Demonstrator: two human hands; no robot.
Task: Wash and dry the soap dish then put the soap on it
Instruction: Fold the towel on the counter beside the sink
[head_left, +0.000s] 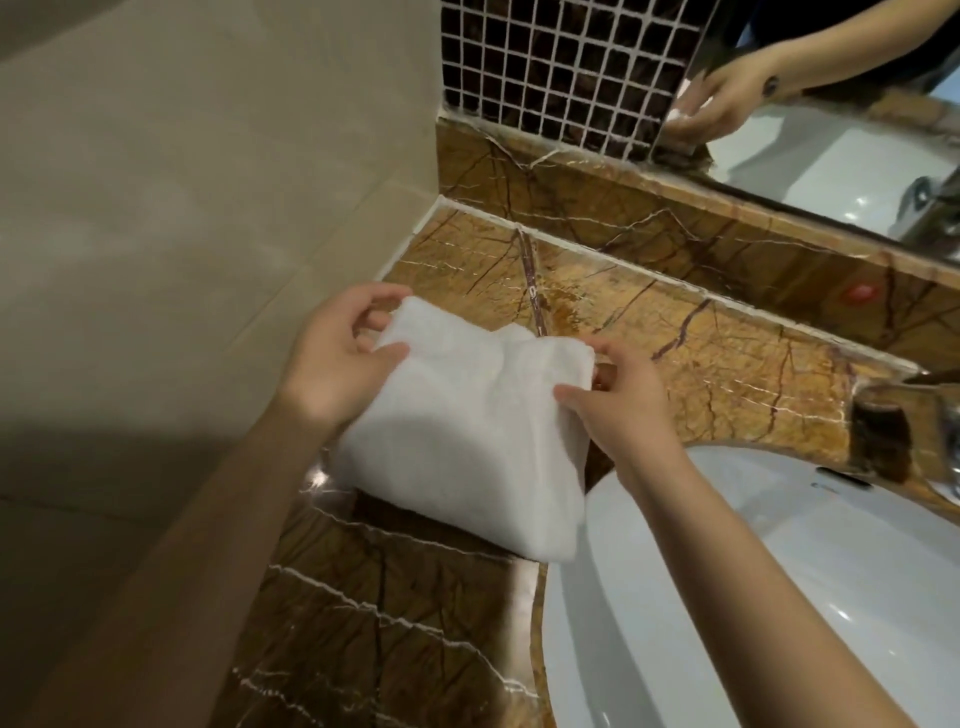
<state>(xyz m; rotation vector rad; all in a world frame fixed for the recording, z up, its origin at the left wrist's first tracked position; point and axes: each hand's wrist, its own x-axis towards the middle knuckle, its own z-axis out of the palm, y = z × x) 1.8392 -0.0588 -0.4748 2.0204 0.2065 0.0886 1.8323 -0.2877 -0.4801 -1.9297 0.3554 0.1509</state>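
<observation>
Our left hand (332, 358) pinches the top left corner of a folded white towel (462, 441). Our right hand (618, 400) pinches its right edge, so the towel hangs between our hands, above the brown stone desk (675, 332). The white sink (779, 597) sits below our right hand. We cannot see the soap dish (maybe the towel hides it).

both hands (337, 358) & forearms bare, no sleeves, no rings.
</observation>
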